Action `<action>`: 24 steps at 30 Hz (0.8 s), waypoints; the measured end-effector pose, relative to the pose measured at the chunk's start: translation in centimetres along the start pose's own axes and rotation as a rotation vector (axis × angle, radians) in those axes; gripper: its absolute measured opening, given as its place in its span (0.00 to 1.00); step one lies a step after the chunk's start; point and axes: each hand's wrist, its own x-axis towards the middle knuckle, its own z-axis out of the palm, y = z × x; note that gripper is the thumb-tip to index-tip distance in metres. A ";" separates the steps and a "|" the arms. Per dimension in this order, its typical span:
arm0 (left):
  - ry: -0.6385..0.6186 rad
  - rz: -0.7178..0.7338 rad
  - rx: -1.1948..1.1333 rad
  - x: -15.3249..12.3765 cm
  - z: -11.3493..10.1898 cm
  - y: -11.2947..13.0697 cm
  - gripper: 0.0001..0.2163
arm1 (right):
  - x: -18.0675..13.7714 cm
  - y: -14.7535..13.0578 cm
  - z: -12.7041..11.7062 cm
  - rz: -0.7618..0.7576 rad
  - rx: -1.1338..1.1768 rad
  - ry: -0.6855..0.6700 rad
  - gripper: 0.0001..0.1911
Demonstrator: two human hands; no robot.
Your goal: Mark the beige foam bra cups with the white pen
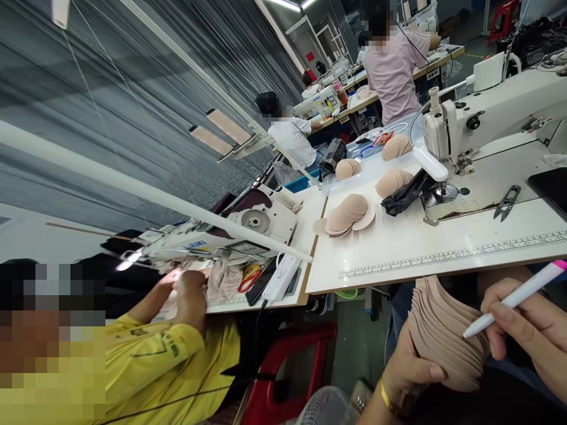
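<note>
My left hand (411,366) is wrapped round a fanned stack of beige bra cup pads (445,336), thumb lying across the front. In my right hand (527,321) is a white marker pen (509,301) with a pink end. Its tip points down-left and lies at or just above the pads' edges; I cannot tell whether it touches. Both hands are below the front edge of the white sewing table (390,254). On that table lie more beige pads (349,215) in an overlapping pile, with smaller piles (394,182) behind.
A white sewing machine (487,118) stands on the right, with thread snips (507,202) and a black phone (551,189) near it. A printed ruler (443,254) runs along the table's front. At left, a person in yellow (168,360) sews beside a red stool (287,372).
</note>
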 end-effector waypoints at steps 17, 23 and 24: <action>-0.001 0.066 -0.064 -0.3 -0.7 -0.7 0.43 | 0.0 -0.8 0.6 -0.025 -0.006 -0.054 0.19; 0.029 0.064 -0.061 -0.2 -0.6 -0.9 0.46 | 0.2 -0.5 0.5 -0.005 0.005 -0.026 0.19; 0.035 0.061 -0.055 -0.2 -0.6 -0.9 0.47 | 0.2 -0.5 0.4 -0.010 0.000 -0.020 0.19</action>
